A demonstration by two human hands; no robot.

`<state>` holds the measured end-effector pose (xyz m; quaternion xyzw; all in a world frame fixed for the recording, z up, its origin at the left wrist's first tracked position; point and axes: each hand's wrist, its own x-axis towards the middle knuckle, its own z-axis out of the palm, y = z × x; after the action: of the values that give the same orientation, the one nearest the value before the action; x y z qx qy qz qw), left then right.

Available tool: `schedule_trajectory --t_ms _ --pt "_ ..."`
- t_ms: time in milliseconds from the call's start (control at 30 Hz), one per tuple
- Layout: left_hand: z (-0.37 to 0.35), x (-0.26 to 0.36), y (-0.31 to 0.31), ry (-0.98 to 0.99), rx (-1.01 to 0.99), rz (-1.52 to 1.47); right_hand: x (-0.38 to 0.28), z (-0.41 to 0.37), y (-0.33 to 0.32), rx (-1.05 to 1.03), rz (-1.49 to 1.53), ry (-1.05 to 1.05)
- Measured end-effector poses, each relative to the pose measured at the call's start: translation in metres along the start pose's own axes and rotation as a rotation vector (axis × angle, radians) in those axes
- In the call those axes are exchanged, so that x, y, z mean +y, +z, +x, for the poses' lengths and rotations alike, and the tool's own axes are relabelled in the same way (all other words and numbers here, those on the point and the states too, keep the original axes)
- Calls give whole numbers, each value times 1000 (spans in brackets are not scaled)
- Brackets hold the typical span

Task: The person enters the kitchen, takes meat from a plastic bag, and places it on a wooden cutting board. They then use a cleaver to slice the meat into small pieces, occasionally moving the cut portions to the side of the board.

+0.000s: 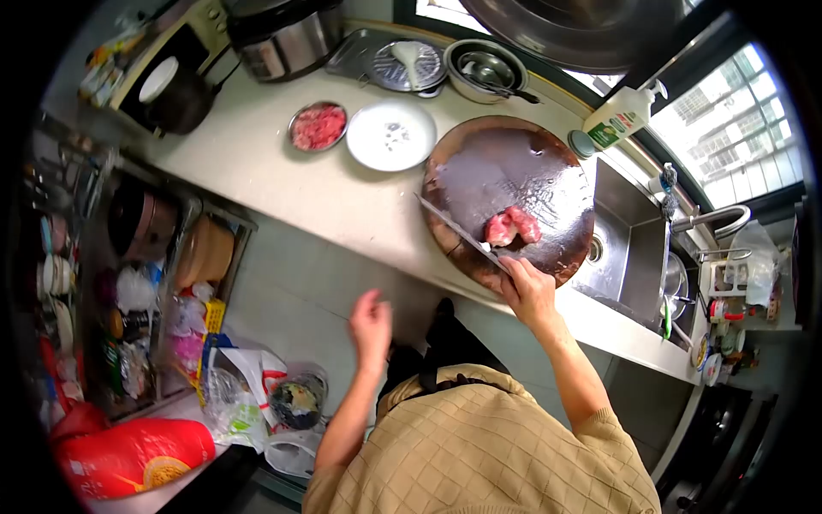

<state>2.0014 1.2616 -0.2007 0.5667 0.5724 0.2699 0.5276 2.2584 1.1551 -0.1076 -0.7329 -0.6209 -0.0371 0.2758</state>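
My right hand (529, 293) grips the handle of a knife (458, 227). Its blade slants across the near left part of a round wooden chopping board (479, 141), whose surface looks wet. Just beyond the blade lies a piece of raw red meat (512, 226) with some pale fat, near the knife's handle end. My left hand (370, 330) hangs in the air in front of the counter, away from the board. Its fingers are loosely bent, somewhat blurred, and nothing shows in them.
Left of the board stand a white plate (391, 135) and a small metal bowl (300, 142) holding cut meat. Behind are nested metal bowls (456, 82) and a rice cooker (291, 47). A sink (638, 259) is at the right, with a pump bottle (623, 116) beside the window.
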Motion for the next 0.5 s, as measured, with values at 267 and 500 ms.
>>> schedule_trajectory --t_ms 267,500 --pt "32 130 171 852 -156 423 57 -7 -25 175 347 287" --pt "73 157 205 487 -89 505 74 2 -39 153 462 392"
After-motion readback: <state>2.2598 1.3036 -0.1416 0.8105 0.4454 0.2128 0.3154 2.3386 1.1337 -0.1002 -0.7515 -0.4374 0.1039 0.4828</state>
